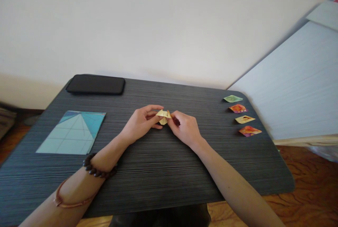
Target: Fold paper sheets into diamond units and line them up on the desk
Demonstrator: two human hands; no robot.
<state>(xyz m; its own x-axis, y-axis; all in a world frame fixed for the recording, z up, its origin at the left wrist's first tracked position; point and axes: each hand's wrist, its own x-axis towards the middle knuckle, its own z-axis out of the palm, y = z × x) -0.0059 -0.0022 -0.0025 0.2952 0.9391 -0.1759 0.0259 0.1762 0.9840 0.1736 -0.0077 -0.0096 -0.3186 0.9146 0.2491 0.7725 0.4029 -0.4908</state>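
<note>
Between my two hands, over the middle of the dark table, is a small folded piece of yellow paper (163, 117) with pointed corners. My left hand (139, 121) pinches its left side between thumb and fingers. On the other side, the thumb and forefinger of my right hand (185, 125) grip its right corner, the other fingers curled in. Part of the paper is hidden behind my fingertips. A stack of square paper sheets (66, 137), pale blue-green with printed lines, lies left of my left hand.
A black phone (95, 84) lies at the table's back left. Along the right edge sit a green folded paper (233, 99), two orange-red folded papers (238, 108) (250, 131) and a yellow one (245, 119). Behind the dark table (158, 170) stands a white wall; a pale panel (298, 86) borders the right.
</note>
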